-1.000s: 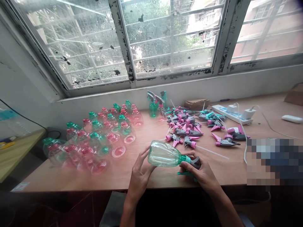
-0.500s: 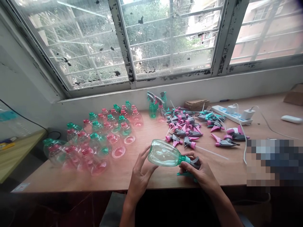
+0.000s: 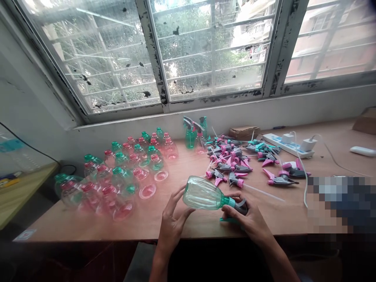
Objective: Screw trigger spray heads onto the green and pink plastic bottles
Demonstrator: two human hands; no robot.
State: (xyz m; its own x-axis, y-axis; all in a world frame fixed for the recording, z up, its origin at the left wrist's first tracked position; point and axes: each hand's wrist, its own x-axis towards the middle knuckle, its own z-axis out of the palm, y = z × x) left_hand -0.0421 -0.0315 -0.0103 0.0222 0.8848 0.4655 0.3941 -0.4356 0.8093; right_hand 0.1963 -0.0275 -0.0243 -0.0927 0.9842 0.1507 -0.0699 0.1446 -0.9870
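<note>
A clear green spray bottle [image 3: 202,193] lies sideways in the air over the table's front edge, its base to the left. My left hand [image 3: 174,219] curves around the base end, thumb below and fingers behind. Around the grey and teal spray head [image 3: 239,205] at the neck, my right hand [image 3: 255,220] is closed, with the thumb near the collar. A teal trigger [image 3: 229,220] points down beneath that hand. The far side of the bottle hides some of my fingertips.
Several pink and green bottles without heads [image 3: 109,196] stand on the left. Loose pink and teal spray heads [image 3: 235,156] are piled mid-right. Behind are finished spray bottles [image 3: 190,137], a cardboard piece [image 3: 244,132] and a power strip [image 3: 288,145] with cables.
The bottle has turned a little about its length, so its ridges show more clearly. Both hands keep their places on it. The whole view has shifted slightly.
</note>
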